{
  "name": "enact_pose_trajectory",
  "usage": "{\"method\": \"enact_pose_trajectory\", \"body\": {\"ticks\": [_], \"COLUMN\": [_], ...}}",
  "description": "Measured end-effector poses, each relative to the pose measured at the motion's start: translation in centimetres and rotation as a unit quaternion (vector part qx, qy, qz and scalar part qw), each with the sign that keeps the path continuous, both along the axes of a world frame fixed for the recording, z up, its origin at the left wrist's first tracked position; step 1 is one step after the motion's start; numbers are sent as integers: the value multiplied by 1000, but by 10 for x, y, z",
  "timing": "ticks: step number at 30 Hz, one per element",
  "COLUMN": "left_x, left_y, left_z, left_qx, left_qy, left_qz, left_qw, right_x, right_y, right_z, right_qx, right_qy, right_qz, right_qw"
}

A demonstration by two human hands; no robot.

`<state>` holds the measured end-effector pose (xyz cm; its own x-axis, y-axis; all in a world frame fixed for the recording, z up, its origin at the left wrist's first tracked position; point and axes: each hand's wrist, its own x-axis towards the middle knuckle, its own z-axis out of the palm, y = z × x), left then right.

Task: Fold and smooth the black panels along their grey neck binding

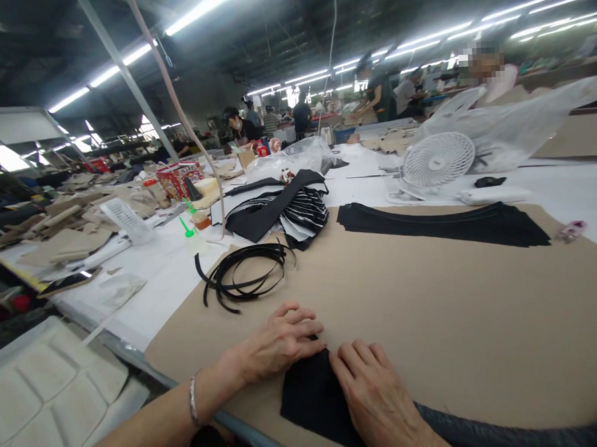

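Two hands work at the near edge of the table, on one piece of black cloth point(312, 393). The cloth lies flat on one big sheet of brown paper point(434, 323), close to the person's body, and it sits partly under both hands.

The left hand point(284, 341) has its fingers bent and slightly spread, with the tips down on the cloth's far left corner. I cannot tell whether it pinches the edge or only presses it. One silver bracelet point(194, 402) circles that wrist. The right hand point(377, 396) lies flat on the right part of the cloth, palm down, fingers straight and close together, gripping nothing. The two hands are just beside each other, nearly touching.

Farther out on the brown paper lies one loose bundle of thin black straps point(246, 273), ahead of the left hand; there are too many crossing to count. Beyond it sits one heap of black and striped cloth point(282, 211). To the right is one flat stack of long black pieces point(443, 226), well apart from the hands.

On the white table point(152, 291) stand one small white fan point(438, 159), two green-capped bottles point(198, 215) and one pink clip point(572, 230). Several other people work at tables in the background.
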<state>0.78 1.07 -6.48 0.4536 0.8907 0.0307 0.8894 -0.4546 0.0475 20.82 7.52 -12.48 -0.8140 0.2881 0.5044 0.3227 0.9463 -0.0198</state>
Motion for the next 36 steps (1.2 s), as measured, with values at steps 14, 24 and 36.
{"method": "enact_pose_trajectory", "body": {"ticks": [14, 24, 36], "left_x": [7, 7, 10], "left_y": [-35, -39, -40], "left_z": [-26, -37, -31], "left_qx": [74, 92, 102], "left_qy": [-126, -82, -12], "left_qz": [157, 135, 119], "left_qw": [977, 983, 988], "right_x": [-4, -19, -23], "right_y": [3, 8, 20], "right_z": [19, 24, 25], "right_qx": [-133, -218, -316], "right_qy": [-71, -143, -149], "right_qz": [-15, -1, -26], "right_qw": [988, 965, 937]}}
